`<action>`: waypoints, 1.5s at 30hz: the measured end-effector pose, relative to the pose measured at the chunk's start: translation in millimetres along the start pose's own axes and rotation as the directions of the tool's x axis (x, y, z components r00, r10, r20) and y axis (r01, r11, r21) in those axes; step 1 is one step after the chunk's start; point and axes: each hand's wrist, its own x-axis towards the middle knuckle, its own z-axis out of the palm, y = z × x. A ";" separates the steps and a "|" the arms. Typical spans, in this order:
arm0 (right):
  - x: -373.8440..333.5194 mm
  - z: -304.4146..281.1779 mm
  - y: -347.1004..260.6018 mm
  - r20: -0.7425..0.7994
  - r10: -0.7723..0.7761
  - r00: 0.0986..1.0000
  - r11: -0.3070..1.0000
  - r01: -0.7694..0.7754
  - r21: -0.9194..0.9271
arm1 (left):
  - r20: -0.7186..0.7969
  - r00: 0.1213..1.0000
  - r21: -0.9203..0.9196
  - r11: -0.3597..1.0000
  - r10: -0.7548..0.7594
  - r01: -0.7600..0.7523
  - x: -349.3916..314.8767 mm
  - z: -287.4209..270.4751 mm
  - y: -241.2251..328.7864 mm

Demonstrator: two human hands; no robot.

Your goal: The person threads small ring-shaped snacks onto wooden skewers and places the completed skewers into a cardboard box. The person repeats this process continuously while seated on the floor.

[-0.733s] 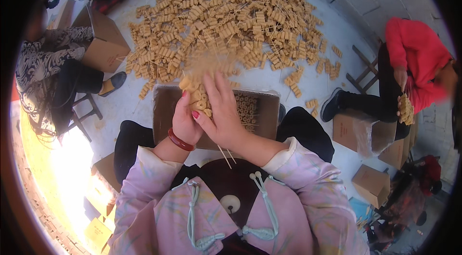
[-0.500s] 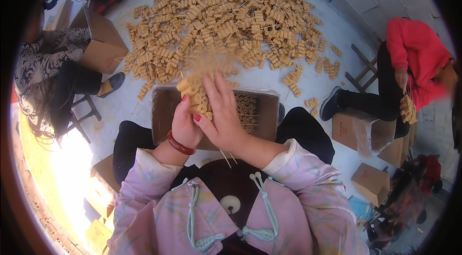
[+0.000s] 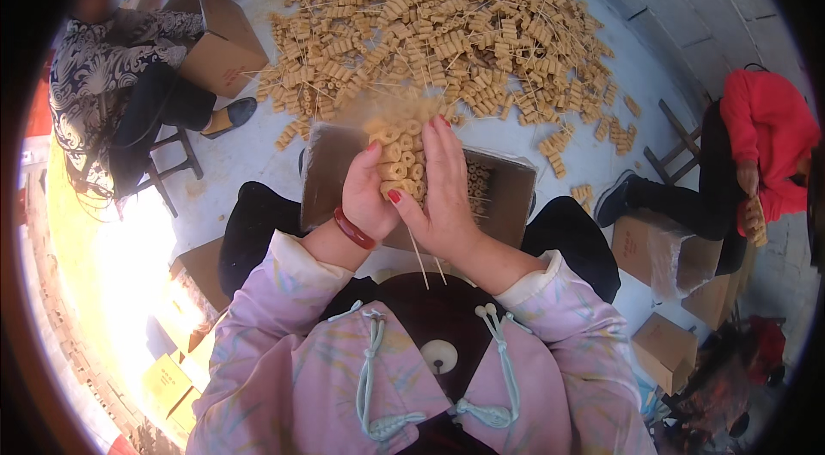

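Observation:
My left hand [image 3: 368,201] and my right hand [image 3: 443,197] are cupped around a small bundle of skewers [image 3: 398,164]. The skewers carry tan, coiled pieces whose open ring ends face up, and two thin sticks poke out below toward me. My left hand presses on the left side, my right palm on the right, with both thumbs on the near side. The far end of the bundle is blurred. Below my hands stands an open cardboard box [image 3: 325,176], with rows of similar skewers [image 3: 490,189] inside its right part.
Beyond the box a large heap of skewers [image 3: 447,42] covers the floor. A person in a patterned top [image 3: 94,103] sits at left beside a cardboard box [image 3: 225,55]. At right, a person in red [image 3: 765,137] holds skewers near another box [image 3: 636,240].
The whole view has shifted, so the scene sits further right. The bundle has turned more upright between my hands, and its ring ends show more plainly. Both hands still hold it.

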 end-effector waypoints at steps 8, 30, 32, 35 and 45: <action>2.1 -0.2 -0.4 -0.013 0.001 1.000 1.000 0.000 0.026 | -0.001 1.000 0.044 0.999 0.021 -0.021 1.5 1.2 -0.8; 23.5 -34.8 -22.9 0.061 -0.092 0.994 0.987 0.099 -0.127 | 0.206 0.974 -0.184 0.974 -0.094 0.133 12.0 3.0 26.7; 24.4 -36.9 -22.2 -0.008 -0.095 0.995 0.995 0.095 0.003 | 0.184 0.978 -0.194 0.972 -0.094 0.130 13.7 7.1 27.1; 25.3 -43.4 -17.4 -0.073 -0.089 0.993 0.996 0.090 0.006 | 0.149 0.981 -0.169 0.974 -0.125 0.150 14.5 12.9 32.0; 27.8 -42.3 -7.5 -0.035 -0.083 0.996 0.996 0.082 -0.037 | 0.175 0.978 -0.241 0.958 -0.113 0.154 14.2 10.7 32.0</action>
